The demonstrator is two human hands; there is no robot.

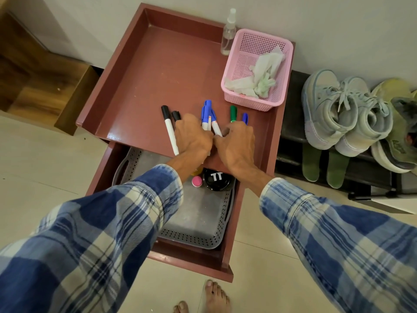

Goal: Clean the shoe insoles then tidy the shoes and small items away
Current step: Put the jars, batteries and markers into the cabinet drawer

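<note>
Several markers lie on the brown table top (158, 71). My left hand (193, 137) curls over a black marker (176, 115) and two blue markers (207, 111), gripping them. A second black-capped white marker (169, 129) lies loose just left of that hand. My right hand (237, 143) curls over a green marker (233, 112) and a small blue marker (245, 117), and its fingertips touch a blue marker's white barrel. Light blue sneakers (334, 114) and green-yellow sneakers (397, 132) sit on a black rack (291, 123) to the right. Two green insoles (311, 163) hang below them.
A pink basket (277, 64) with crumpled wipes (264, 73) and a clear spray bottle (228, 35) stand at the table's back right. Below, an open drawer (203, 265) holds a grey perforated tray (196, 213) with a black round tin (217, 180) and a pink ball (197, 181).
</note>
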